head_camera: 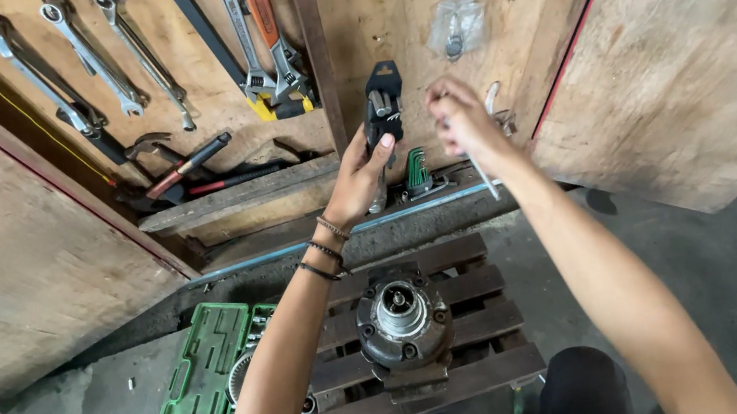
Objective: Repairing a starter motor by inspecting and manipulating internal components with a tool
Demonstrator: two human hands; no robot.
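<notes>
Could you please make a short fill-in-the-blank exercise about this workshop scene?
1. The left hand holds a black ____ key set.
2. The right hand holds one thin ____ key.
3. The round metal part sits on a ____ pallet.
4. The socket case is ____.

Missing words: hex; hex; wooden; green

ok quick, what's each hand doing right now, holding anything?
Left hand: closed on a black hex key set near the plywood tool board.
Right hand: closed, pinching a thin metal hex key.
</notes>
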